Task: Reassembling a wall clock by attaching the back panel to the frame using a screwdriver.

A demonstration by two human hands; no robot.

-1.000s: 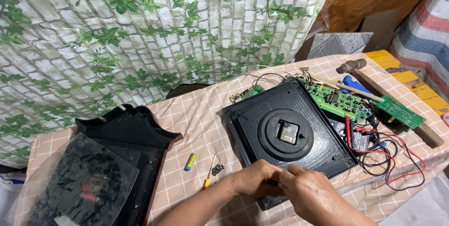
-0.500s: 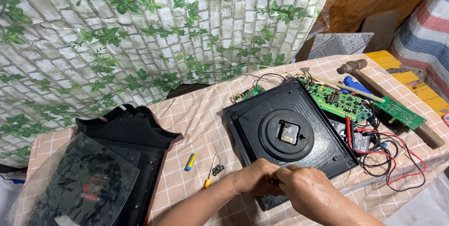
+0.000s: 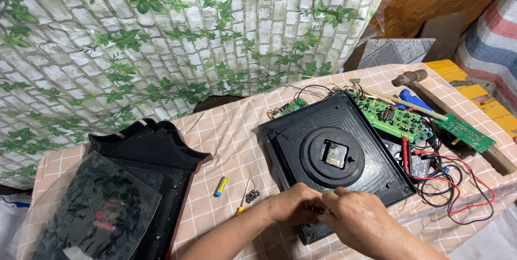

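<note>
both hands meet over the near edge of the black clock back panel (image 3: 334, 152), left hand (image 3: 293, 204) and right hand (image 3: 358, 219) fingertips pressed together; whatever sits between them is hidden, so i cannot tell either grip's hold. the panel's near corner hangs past the table (image 3: 231, 131) edge. a small battery (image 3: 221, 186) and screws (image 3: 252, 196) lie left, with open cloth around them.
</note>
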